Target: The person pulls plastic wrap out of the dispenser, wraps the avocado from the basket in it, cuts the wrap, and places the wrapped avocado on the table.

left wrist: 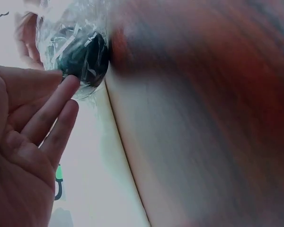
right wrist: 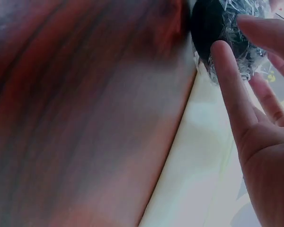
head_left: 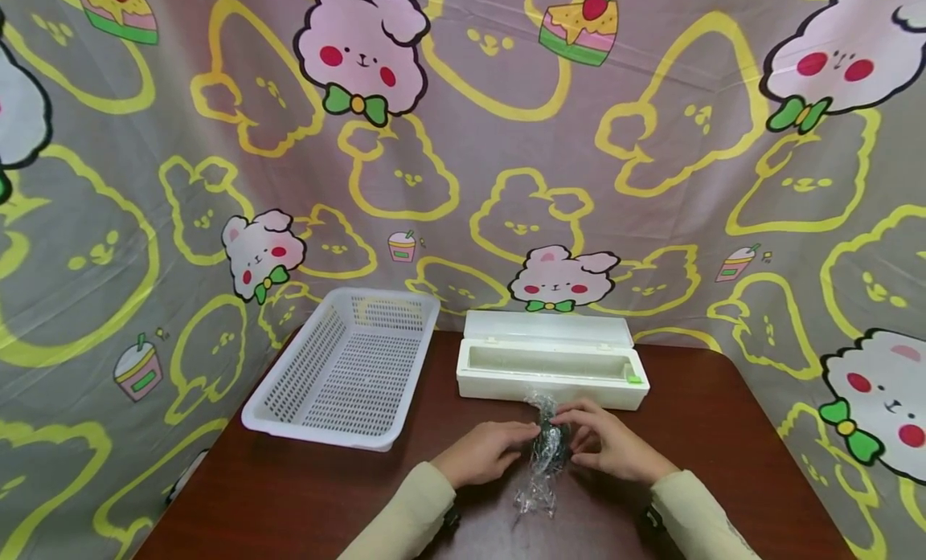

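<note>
A dark, rounded object [head_left: 553,446] lies wrapped in crinkled clear plastic film [head_left: 537,496] on the table, loose ends trailing toward the front and back. From its left side, my left hand [head_left: 486,451] touches the film with extended fingertips. My right hand [head_left: 615,443] is on the opposite side, index finger over the top and thumb low against the side, as the right wrist view shows. Through the film, the wrapped object [left wrist: 87,59] looks dark green to black; its kind cannot be made out.
Just behind the bundle stands a long white box [head_left: 553,390], its lid [head_left: 547,329] raised and a small green piece [head_left: 634,379] at its right end. A white perforated basket [head_left: 318,435] sits at the left of the brown table [head_left: 731,447]. Patterned cloth [head_left: 463,142] hangs around the table.
</note>
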The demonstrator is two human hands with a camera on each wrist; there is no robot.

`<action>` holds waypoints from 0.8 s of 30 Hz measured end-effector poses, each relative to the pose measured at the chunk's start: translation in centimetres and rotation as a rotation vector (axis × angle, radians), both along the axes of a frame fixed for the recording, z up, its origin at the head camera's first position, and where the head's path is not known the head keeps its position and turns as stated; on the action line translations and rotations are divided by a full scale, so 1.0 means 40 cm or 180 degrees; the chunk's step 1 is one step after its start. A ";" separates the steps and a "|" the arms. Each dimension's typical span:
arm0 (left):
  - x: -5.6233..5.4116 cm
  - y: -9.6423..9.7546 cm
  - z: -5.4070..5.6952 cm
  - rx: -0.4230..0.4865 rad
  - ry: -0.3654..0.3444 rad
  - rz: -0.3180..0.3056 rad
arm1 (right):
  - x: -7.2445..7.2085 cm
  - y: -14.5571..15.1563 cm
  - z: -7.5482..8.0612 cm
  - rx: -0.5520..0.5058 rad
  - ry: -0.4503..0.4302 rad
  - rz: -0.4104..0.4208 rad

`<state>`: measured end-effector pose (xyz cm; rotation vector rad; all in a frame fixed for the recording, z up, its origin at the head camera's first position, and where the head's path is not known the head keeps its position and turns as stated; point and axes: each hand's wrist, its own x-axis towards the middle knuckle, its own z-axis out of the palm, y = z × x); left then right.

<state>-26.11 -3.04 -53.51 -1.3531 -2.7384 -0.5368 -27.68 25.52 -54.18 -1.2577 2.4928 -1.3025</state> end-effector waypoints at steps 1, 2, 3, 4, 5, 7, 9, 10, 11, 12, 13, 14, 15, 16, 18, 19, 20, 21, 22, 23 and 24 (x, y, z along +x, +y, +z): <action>0.000 -0.002 0.001 0.0023 -0.0015 -0.0021 | 0.003 -0.001 -0.002 -0.0001 -0.0021 0.0014; 0.001 -0.004 0.002 0.0043 -0.0014 -0.0042 | 0.005 -0.002 -0.003 -0.0009 -0.0045 0.0024; 0.001 -0.006 0.002 0.0060 -0.0001 -0.0060 | 0.007 -0.003 -0.004 -0.0012 -0.0055 0.0033; 0.002 -0.009 0.003 0.0076 0.0027 -0.0071 | 0.009 -0.005 -0.004 -0.0015 -0.0052 0.0044; 0.002 -0.011 0.004 0.0093 0.0053 -0.0072 | 0.012 -0.008 -0.004 -0.0019 -0.0052 0.0057; 0.003 -0.014 0.006 0.0149 0.0089 -0.0080 | 0.015 -0.014 -0.003 -0.0012 -0.0049 0.0066; 0.004 -0.017 0.008 0.0170 0.0117 -0.0087 | 0.018 -0.020 -0.002 0.0025 -0.0026 0.0059; 0.005 -0.018 0.008 0.0163 0.0119 -0.0086 | 0.020 -0.023 -0.002 0.0059 -0.0014 0.0038; 0.006 -0.018 0.008 0.0158 0.0105 -0.0082 | 0.023 -0.026 -0.002 0.0095 0.0009 0.0014; 0.006 -0.019 0.008 0.0141 0.0099 -0.0081 | 0.025 -0.029 -0.003 0.0147 0.0040 -0.0024; 0.006 -0.019 0.007 0.0117 0.0095 -0.0077 | 0.028 -0.032 -0.004 0.0219 0.0086 -0.0066; 0.006 -0.018 0.006 0.0092 0.0101 -0.0070 | 0.030 -0.036 -0.005 0.0300 0.0143 -0.0109; 0.006 -0.018 0.004 0.0071 0.0117 -0.0058 | 0.033 -0.039 -0.006 0.0385 0.0210 -0.0155; 0.005 -0.018 0.002 0.0056 0.0145 -0.0045 | 0.035 -0.044 -0.007 0.0467 0.0286 -0.0198; 0.004 -0.018 -0.002 0.0049 0.0203 -0.0033 | 0.039 -0.054 -0.010 0.0615 0.0443 -0.0258; 0.002 -0.018 -0.003 0.0052 0.0231 -0.0030 | 0.041 -0.060 -0.011 0.0692 0.0522 -0.0288; 0.001 -0.018 -0.005 0.0053 0.0265 -0.0028 | 0.042 -0.065 -0.012 0.0751 0.0594 -0.0309; 0.000 -0.018 -0.005 0.0061 0.0290 -0.0028 | 0.043 -0.070 -0.012 0.0790 0.0676 -0.0329; -0.001 -0.018 -0.005 0.0068 0.0309 -0.0027 | 0.044 -0.074 -0.012 0.0821 0.0767 -0.0350; -0.002 -0.018 -0.004 0.0072 0.0321 -0.0027 | 0.044 -0.077 -0.012 0.0849 0.0851 -0.0374; -0.003 -0.017 -0.003 0.0076 0.0327 -0.0024 | 0.045 -0.078 -0.011 0.0875 0.0914 -0.0403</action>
